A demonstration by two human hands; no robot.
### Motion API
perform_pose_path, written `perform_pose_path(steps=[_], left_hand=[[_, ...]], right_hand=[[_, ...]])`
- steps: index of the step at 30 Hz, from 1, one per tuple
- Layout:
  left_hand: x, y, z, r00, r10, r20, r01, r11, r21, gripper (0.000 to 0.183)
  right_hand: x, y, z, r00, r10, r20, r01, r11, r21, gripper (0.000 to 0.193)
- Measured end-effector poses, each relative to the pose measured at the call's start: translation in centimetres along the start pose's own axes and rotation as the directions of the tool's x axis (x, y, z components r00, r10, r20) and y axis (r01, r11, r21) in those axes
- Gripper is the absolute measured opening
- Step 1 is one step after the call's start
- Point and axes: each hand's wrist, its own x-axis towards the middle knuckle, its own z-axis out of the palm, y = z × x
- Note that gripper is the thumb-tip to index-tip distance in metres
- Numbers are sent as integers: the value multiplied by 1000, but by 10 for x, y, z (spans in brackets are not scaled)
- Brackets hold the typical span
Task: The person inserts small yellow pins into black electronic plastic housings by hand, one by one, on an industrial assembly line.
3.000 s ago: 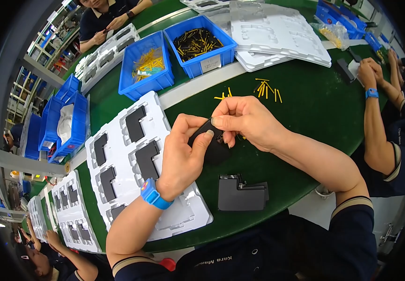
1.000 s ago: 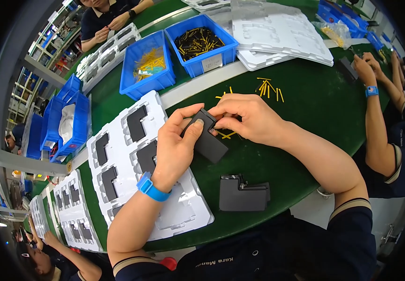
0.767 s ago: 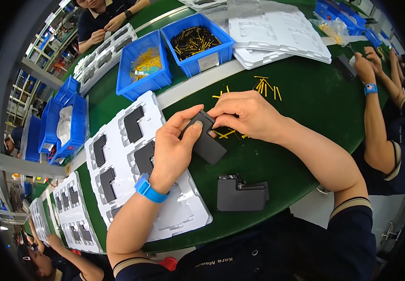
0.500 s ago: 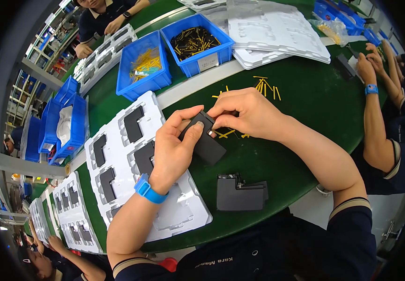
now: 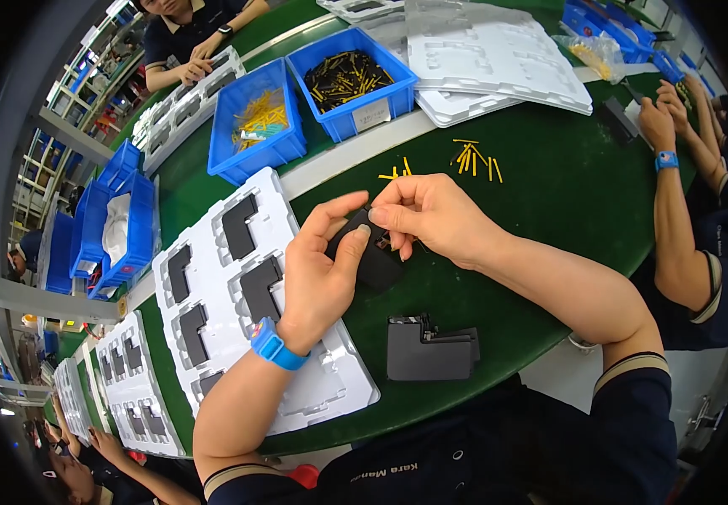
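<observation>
Worktop [image 5: 532, 269]: green, its near edge curving past the person's dark shirt [image 5: 465, 446].
Stacked parts [image 5: 429, 358]: black, L-shaped, lying slightly offset near that edge.
Left hand [image 5: 317, 273]: clamped on a black piece [image 5: 379, 271], thumb over its face, blue band [image 5: 277, 345] at the wrist.
Right hand [image 5: 435, 220]: together with the left at the piece's upper end, thumb and fingers bunched against it; I cannot tell what they pinch.
Black piece: tilted, above the worktop between both hands.
White tray [image 5: 343, 383]: left of the hands, dark L-shaped parts in its compartments.
Yellow strips [image 5: 470, 158]: scattered beyond the right hand.
Blue bins [image 5: 336, 124]: farther, side by side, holding more strips.
Stacked white trays [image 5: 507, 50]: right of the bins.
Co-worker [image 5: 180, 38]: seated across, upper left.
</observation>
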Motion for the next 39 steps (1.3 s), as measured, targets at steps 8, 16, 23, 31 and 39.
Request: perform_pose_path(steps=[8,16,23,31,39], left_hand=[[0,1,0,1000,-22,13,23,998,-54,33],[-2,0,-3,996,59,64,-57,998,-31,25],[1,5,-11,996,-52,73,59,994,-93,28],[-37,28,-78,938,-306,162,329,934,-142,49],[-112,28,-101,840,-537,-80,543,835,91,29]], right_hand=[[1,-1,1,1000,-15,-5,15,1000,-16,15],[0,-2,5,999,-44,-6,44,998,-34,15],[5,-8,-6,998,-65,18,67,970,-236,26],[11,-38,-89,966,-224,-127,112,809,-578,21],[7,-36,-77,988,-47,144,147,530,-835,15]])
